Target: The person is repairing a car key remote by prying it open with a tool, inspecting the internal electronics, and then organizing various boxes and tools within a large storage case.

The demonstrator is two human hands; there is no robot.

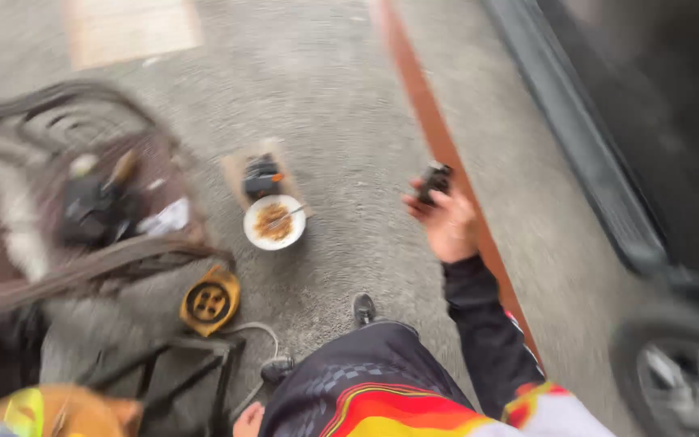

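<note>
— What is seen nearest in the head view?
— A colourful striped garment [382, 396] is seen lowest, with a black-sleeved right hand [445, 222] raised above it.
— What is held?
— A small dark object [434, 180], blurred, is gripped in its closed fingers, above the concrete floor [341, 121] beside a red-brown strip [430, 113]. The left hand cannot be made out.
— Elsewhere?
— A white bowl [274, 222] is set on the floor, near a yellow cable reel [209, 301].
</note>
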